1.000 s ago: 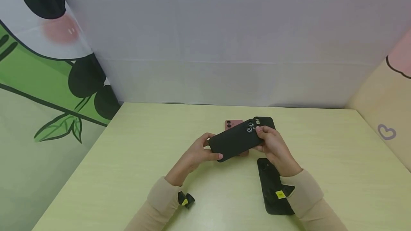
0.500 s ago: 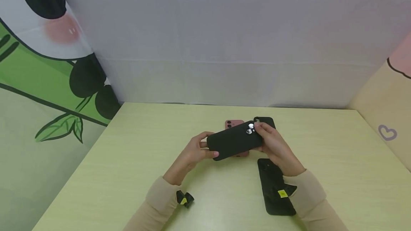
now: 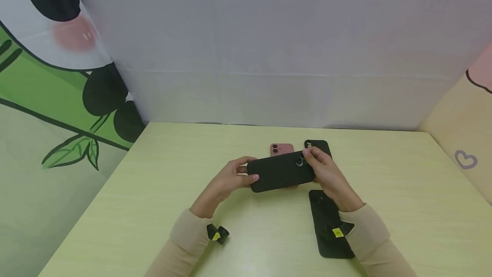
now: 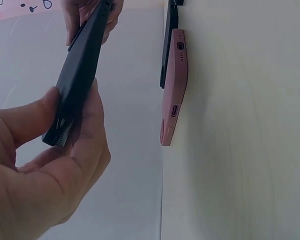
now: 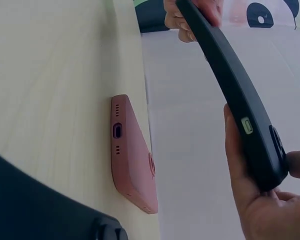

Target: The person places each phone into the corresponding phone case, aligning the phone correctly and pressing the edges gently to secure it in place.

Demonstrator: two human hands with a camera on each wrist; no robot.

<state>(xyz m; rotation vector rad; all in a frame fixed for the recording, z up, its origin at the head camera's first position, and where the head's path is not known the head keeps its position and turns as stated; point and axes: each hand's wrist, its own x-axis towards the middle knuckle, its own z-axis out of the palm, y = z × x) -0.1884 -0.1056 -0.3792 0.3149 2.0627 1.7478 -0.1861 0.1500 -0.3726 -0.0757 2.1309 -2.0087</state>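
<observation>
A black phone [image 3: 279,172], camera side up, is held above the table by both hands. My left hand [image 3: 230,181] pinches its left end, thumb on the upper face; the left wrist view shows the thumb and fingers of that hand [image 4: 55,165] on opposite faces of the phone [image 4: 80,80]. My right hand [image 3: 330,176] grips the right end beside the camera lenses, its thumb partly covering them. In the right wrist view, that hand [image 5: 270,205] holds the phone [image 5: 235,90] by the lens end. Part of a pink phone [image 3: 282,149] is hidden behind the held one.
Another black phone [image 3: 318,145] lies at the back, partly behind my right hand. A further black phone [image 3: 328,225] lies nearer the front, partly under my right wrist and sleeve. The pale table [image 3: 173,161] meets a grey backdrop [image 3: 269,54] behind.
The held phone has turned from a steep slant to nearly level, its right end lower and its lenses more covered by my right thumb. My left hand has shifted slightly left.
</observation>
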